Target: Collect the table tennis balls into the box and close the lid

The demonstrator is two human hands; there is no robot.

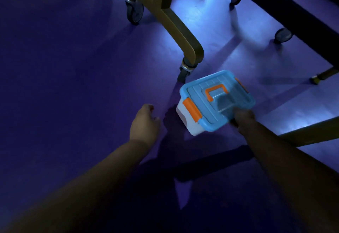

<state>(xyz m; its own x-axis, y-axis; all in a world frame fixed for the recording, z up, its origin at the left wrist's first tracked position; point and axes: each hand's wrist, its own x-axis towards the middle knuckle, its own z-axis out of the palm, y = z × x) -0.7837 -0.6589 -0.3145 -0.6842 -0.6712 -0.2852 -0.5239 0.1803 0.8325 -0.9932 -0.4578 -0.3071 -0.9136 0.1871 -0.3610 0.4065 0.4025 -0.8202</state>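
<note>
A small white box (pixel 190 122) with a blue lid (pixel 216 100) and orange latches and handle sits tilted just above the purple floor, right of centre. The lid is down on the box. My right hand (pixel 243 118) grips the box's near right edge. My left hand (pixel 145 122) hovers over the floor to the left of the box, fingers loosely curled, holding nothing that I can see. No table tennis balls are visible; the inside of the box is hidden.
A table tennis table's olive leg (pixel 176 29) with castor wheels (pixel 185 71) stands right behind the box. The dark table edge (pixel 293 18) runs across the upper right. Another frame bar (pixel 311 131) lies at the right. The scene is dim.
</note>
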